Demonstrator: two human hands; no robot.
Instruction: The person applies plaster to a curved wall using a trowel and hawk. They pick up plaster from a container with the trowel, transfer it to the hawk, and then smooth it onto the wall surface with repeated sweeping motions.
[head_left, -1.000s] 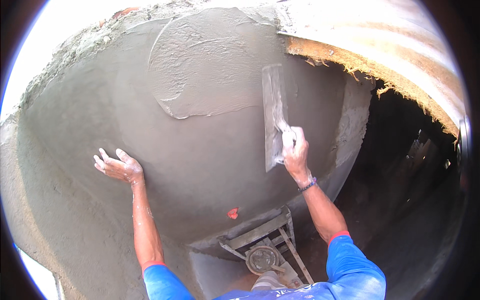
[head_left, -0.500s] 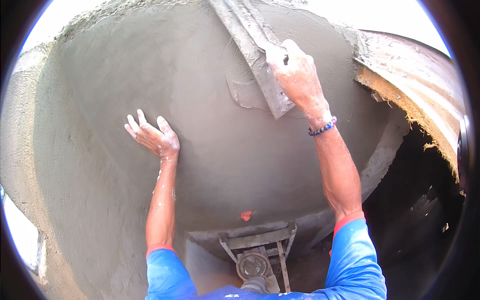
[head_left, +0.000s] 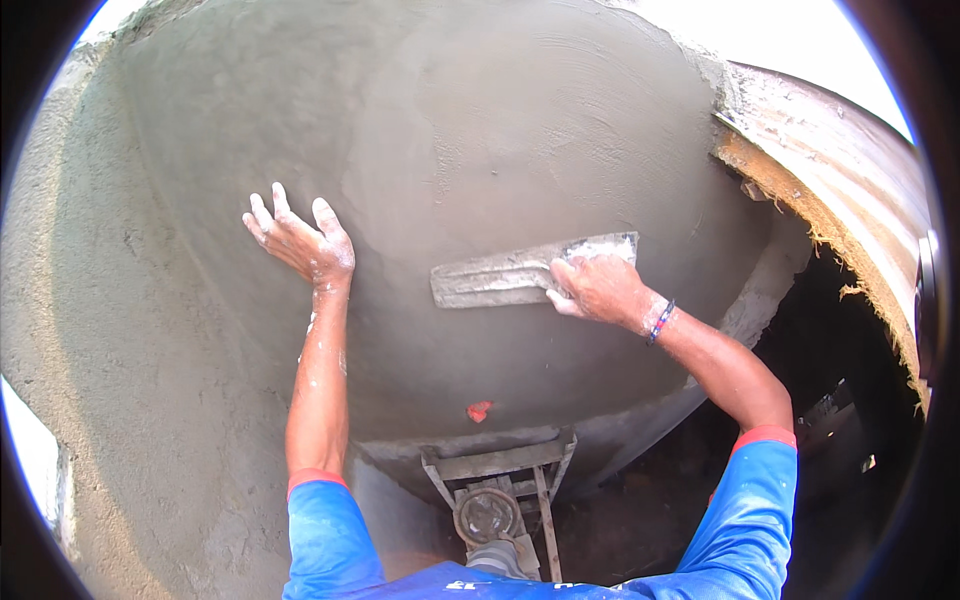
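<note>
A wide wall [head_left: 520, 130] of wet grey plaster fills the view. My left hand [head_left: 300, 240] lies flat on it with fingers spread, dusted with cement. My right hand [head_left: 600, 290] grips the handle of a steel trowel [head_left: 500, 280], whose long blade lies nearly level against the plaster, pointing left. A beaded band circles my right wrist. Both arms wear blue sleeves with red cuffs.
A small red patch [head_left: 480, 410] marks the wall low down. Below it stands a metal frame with a round part [head_left: 495, 500]. At the right, a corrugated sheet [head_left: 850, 170] with a ragged edge overhangs a dark gap. The plaster at the left [head_left: 90, 330] is rougher.
My right hand has brought the trowel down from the top of the wall to mid-height and turned the blade level. The fresh lump of plaster is smoothed out. My left hand stays on the wall.
</note>
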